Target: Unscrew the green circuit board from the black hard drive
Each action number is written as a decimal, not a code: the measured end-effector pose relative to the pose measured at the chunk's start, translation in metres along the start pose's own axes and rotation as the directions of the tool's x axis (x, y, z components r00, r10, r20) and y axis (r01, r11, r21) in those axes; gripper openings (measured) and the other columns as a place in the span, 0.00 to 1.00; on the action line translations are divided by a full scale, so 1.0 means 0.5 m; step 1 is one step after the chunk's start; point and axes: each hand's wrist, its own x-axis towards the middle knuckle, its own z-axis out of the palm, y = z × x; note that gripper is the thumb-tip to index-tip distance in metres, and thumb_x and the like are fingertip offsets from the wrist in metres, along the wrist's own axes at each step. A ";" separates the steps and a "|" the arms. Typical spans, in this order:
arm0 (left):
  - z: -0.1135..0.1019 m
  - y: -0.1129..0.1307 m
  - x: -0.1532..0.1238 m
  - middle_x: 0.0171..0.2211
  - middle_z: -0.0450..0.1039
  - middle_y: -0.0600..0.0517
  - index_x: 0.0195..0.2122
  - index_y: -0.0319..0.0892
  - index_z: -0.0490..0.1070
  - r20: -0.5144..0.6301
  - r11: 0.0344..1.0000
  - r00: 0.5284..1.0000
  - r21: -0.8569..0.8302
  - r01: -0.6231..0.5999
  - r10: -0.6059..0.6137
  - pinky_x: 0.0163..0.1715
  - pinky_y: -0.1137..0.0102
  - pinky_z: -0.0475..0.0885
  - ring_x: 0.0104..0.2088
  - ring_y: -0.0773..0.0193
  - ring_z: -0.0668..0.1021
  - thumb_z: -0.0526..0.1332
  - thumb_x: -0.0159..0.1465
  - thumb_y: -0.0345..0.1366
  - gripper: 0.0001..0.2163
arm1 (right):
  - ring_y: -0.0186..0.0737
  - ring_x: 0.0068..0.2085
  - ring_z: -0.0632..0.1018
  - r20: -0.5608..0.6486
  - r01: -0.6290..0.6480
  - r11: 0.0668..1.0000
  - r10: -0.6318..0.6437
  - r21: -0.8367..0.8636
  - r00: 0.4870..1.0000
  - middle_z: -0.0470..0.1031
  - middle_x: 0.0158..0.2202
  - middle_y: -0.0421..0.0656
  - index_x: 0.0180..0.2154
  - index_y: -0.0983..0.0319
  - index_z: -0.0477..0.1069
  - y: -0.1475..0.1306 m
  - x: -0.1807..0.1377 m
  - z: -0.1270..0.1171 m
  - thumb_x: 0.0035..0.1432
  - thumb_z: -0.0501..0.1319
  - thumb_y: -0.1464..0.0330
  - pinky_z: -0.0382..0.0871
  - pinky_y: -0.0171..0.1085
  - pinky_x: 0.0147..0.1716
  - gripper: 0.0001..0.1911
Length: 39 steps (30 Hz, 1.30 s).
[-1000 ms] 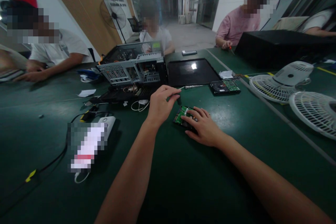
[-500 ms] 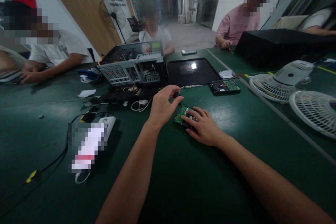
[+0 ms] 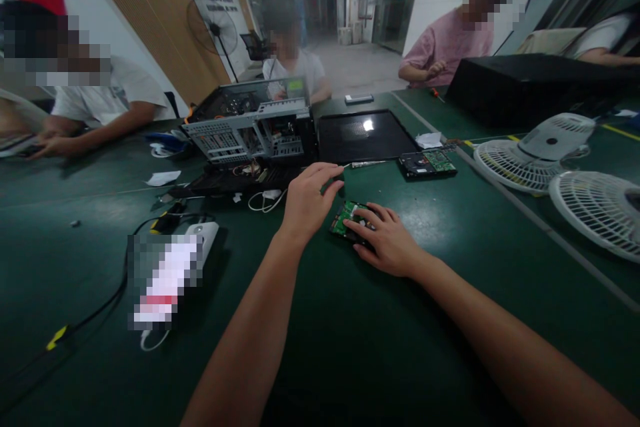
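A hard drive (image 3: 343,219) lies on the green table, its green circuit board facing up. My right hand (image 3: 387,240) rests over its right part, fingers spread across the top and thumb along the near side, holding it down. My left hand (image 3: 310,203) is above the drive's far left corner, fingers closed in a pinch. Between thumb and fingertips stands a small dark screwdriver (image 3: 341,185), mostly hidden by the fingers; its tip is too dark to make out. A second hard drive (image 3: 428,164) lies farther right.
An opened computer case (image 3: 250,133) stands ahead, beside a black side panel (image 3: 360,133). White fan parts (image 3: 525,153) lie right; a phone (image 3: 167,280) on a white power strip (image 3: 210,233) lies left. A black case (image 3: 530,87) stands far right. Several people sit around the table.
My hands keep almost the same place; the left fingers have shifted slightly around the screwdriver. Across the table, the person in pink has let go of an orange-handled tool.
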 end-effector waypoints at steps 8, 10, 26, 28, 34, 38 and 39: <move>0.012 0.002 -0.005 0.42 0.79 0.52 0.38 0.44 0.73 -0.039 0.998 0.998 -0.032 0.056 -0.057 0.45 0.63 0.79 0.41 0.61 0.80 0.69 0.64 0.32 0.05 | 0.63 0.68 0.58 0.006 0.001 1.000 -0.001 -0.001 1.000 0.63 0.67 0.48 0.67 0.50 0.62 -0.001 0.000 -0.002 0.67 0.57 0.59 0.55 0.61 0.62 0.29; 0.010 0.003 -0.005 0.42 0.77 0.51 0.40 0.44 0.73 -0.040 0.998 0.997 -0.031 0.060 -0.061 0.44 0.64 0.79 0.41 0.62 0.80 0.69 0.64 0.31 0.06 | 0.63 0.68 0.58 0.005 0.000 1.000 0.000 -0.001 1.000 0.62 0.67 0.48 0.67 0.50 0.62 -0.002 0.000 0.000 0.67 0.57 0.58 0.56 0.60 0.62 0.29; 0.005 -0.001 -0.004 0.41 0.74 0.51 0.43 0.45 0.77 -0.078 0.995 0.997 0.093 0.031 -0.024 0.45 0.64 0.76 0.42 0.61 0.78 0.66 0.66 0.28 0.07 | 0.62 0.68 0.57 0.000 -0.004 1.000 0.004 0.004 1.000 0.62 0.68 0.46 0.67 0.49 0.61 -0.002 -0.001 -0.001 0.67 0.58 0.59 0.55 0.60 0.62 0.29; 0.006 -0.001 -0.004 0.42 0.75 0.50 0.43 0.45 0.77 -0.070 0.996 0.997 0.090 0.016 -0.010 0.46 0.64 0.76 0.43 0.61 0.78 0.65 0.66 0.27 0.07 | 0.62 0.68 0.57 -0.001 -0.003 1.000 0.003 0.005 1.000 0.62 0.68 0.46 0.67 0.50 0.61 -0.002 -0.001 0.000 0.67 0.58 0.59 0.56 0.60 0.62 0.29; 0.007 0.003 -0.003 0.43 0.76 0.50 0.42 0.44 0.75 -0.069 0.996 0.997 0.087 0.026 -0.020 0.45 0.64 0.76 0.43 0.60 0.78 0.68 0.65 0.32 0.05 | 0.62 0.68 0.58 -0.003 -0.002 1.000 0.002 0.001 1.000 0.62 0.68 0.47 0.67 0.50 0.62 -0.002 -0.001 -0.001 0.67 0.57 0.58 0.56 0.60 0.63 0.29; 0.008 0.005 -0.004 0.40 0.74 0.51 0.39 0.43 0.73 -0.084 0.996 0.995 0.056 0.067 -0.062 0.42 0.66 0.76 0.40 0.62 0.77 0.72 0.62 0.33 0.08 | 0.62 0.68 0.58 -0.003 0.001 1.000 -0.001 -0.005 1.000 0.62 0.67 0.47 0.67 0.51 0.62 -0.001 -0.001 0.001 0.67 0.58 0.58 0.56 0.60 0.63 0.28; 0.009 0.005 -0.004 0.39 0.74 0.52 0.38 0.43 0.73 -0.085 0.996 0.994 0.051 0.074 -0.069 0.42 0.66 0.76 0.39 0.62 0.77 0.72 0.62 0.33 0.08 | 0.62 0.68 0.58 -0.004 0.002 1.000 -0.002 -0.007 1.000 0.62 0.67 0.47 0.67 0.51 0.62 -0.001 -0.001 0.002 0.67 0.58 0.58 0.56 0.60 0.63 0.28</move>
